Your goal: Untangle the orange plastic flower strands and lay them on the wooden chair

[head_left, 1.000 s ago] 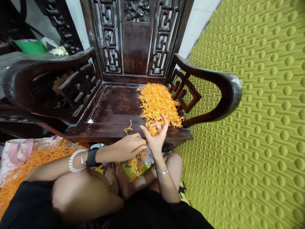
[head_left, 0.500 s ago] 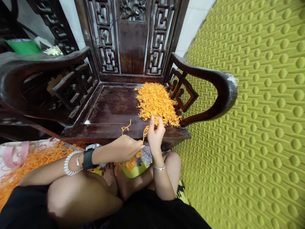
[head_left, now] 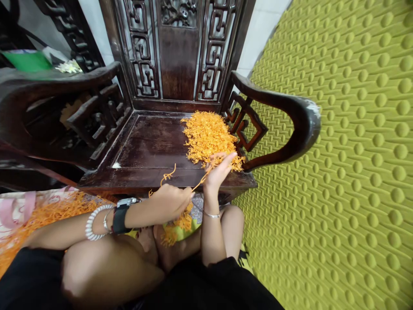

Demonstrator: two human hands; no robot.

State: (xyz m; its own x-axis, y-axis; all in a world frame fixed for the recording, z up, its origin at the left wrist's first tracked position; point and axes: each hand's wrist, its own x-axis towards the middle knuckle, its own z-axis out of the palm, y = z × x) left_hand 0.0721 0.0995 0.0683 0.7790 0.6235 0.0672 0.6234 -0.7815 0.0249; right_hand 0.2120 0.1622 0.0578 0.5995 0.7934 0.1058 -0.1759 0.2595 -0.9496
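We see thin, taut orange cord
Left hand clamps it between fingers; right hand touches it, finger grip unclear

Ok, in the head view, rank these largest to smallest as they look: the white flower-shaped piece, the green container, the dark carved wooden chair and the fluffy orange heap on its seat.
1. Dark carved wooden chair
2. Fluffy orange heap
3. Green container
4. White flower-shaped piece

My thin orange cord slants straight from my left hand up to my right hand, a frizzy clump below
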